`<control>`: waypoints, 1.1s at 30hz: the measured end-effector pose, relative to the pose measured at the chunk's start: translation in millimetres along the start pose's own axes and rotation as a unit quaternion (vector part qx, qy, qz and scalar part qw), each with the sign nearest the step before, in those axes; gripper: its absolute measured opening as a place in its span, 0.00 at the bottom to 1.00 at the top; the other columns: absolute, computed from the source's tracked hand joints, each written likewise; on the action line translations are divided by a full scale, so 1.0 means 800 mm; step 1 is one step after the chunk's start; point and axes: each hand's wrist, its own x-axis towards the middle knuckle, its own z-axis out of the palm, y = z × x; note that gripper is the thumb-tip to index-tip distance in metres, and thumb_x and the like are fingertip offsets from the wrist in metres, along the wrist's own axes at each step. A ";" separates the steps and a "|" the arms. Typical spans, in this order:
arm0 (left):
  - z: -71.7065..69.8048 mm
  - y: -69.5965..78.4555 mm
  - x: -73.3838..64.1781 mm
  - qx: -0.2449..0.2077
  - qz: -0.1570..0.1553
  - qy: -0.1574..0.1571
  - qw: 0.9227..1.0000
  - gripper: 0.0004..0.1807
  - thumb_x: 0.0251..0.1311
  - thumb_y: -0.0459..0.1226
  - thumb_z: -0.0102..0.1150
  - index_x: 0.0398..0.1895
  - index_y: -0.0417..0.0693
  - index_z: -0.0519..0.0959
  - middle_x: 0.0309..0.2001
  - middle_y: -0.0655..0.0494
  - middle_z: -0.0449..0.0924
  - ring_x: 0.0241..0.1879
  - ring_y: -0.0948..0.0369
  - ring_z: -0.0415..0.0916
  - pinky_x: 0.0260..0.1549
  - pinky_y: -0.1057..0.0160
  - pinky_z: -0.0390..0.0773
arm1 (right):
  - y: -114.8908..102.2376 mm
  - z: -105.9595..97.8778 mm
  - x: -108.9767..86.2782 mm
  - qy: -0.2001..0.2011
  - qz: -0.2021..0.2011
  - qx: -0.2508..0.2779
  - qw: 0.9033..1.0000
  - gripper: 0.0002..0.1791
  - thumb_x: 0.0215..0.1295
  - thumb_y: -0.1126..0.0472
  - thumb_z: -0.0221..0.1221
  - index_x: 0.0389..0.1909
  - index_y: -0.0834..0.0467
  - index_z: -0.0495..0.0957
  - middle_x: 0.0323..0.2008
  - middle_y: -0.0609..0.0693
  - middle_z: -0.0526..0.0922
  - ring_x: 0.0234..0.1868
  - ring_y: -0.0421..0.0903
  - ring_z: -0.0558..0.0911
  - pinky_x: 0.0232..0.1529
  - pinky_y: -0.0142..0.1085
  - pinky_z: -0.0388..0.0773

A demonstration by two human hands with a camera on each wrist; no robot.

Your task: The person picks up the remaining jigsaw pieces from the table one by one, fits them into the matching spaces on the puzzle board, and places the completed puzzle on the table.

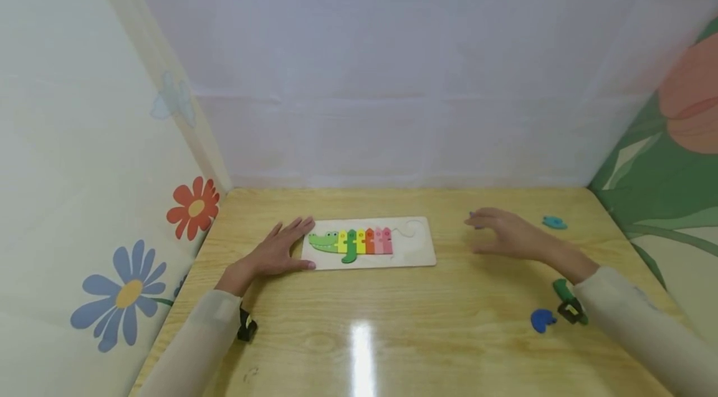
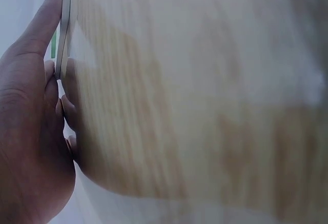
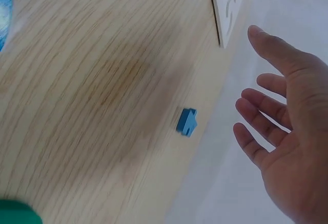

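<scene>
A wooden crocodile puzzle board [image 1: 415,253] lies flat, with a green head and several coloured body pieces in its left part; the recess at its tail end shows bare wood. My left hand [image 1: 277,252] spreads across the board's left end, straight fingers at the far corner and thumb along the near edge. In the left wrist view, the thumb [image 2: 38,26] lies against the board's side. To the right of the board, my right hand [image 1: 502,234] hovers with loosely bent fingers and nothing in its palm. A light blue puzzle piece [image 3: 187,122] lies on the table near it.
Under my right forearm are a green piece [image 1: 561,288] and a blue curved piece [image 1: 542,320]. White cloth [image 1: 348,73] hangs behind the table [image 1: 314,334]; flower-printed cloths [image 1: 129,294] flank both sides. Each wrist wears a small dark camera [image 1: 570,310].
</scene>
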 end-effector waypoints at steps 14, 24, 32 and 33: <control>-0.002 0.004 -0.001 -0.001 0.001 -0.003 1.000 0.58 0.61 0.61 0.72 0.86 0.45 0.55 0.85 0.46 0.50 0.85 0.42 0.43 0.78 0.32 0.37 | 0.013 -0.021 -0.040 -0.008 0.014 -0.005 1.000 0.29 0.62 0.55 0.77 0.60 0.66 0.83 0.57 0.63 0.84 0.57 0.65 0.83 0.54 0.60 0.82; -0.002 0.003 0.001 0.002 0.001 -0.007 1.000 0.59 0.61 0.62 0.72 0.86 0.45 0.55 0.85 0.46 0.50 0.85 0.42 0.43 0.79 0.32 0.37 | 0.022 -0.031 -0.073 -0.015 0.030 -0.010 0.999 0.31 0.62 0.53 0.76 0.61 0.66 0.83 0.58 0.65 0.83 0.59 0.68 0.81 0.54 0.63 0.81; -0.001 0.002 0.001 0.001 -0.001 -0.004 1.000 0.59 0.60 0.62 0.72 0.86 0.45 0.55 0.86 0.46 0.50 0.85 0.42 0.43 0.79 0.32 0.37 | 0.036 -0.034 -0.098 -0.014 0.026 -0.020 0.999 0.31 0.59 0.53 0.78 0.59 0.67 0.84 0.56 0.64 0.85 0.57 0.68 0.82 0.53 0.63 0.81; -0.001 0.002 0.001 0.000 -0.001 -0.004 1.000 0.59 0.60 0.61 0.72 0.86 0.46 0.55 0.86 0.47 0.50 0.85 0.42 0.42 0.79 0.32 0.37 | 0.037 -0.035 -0.102 -0.016 0.028 -0.019 0.999 0.32 0.59 0.52 0.78 0.59 0.66 0.84 0.56 0.64 0.85 0.57 0.68 0.82 0.52 0.63 0.81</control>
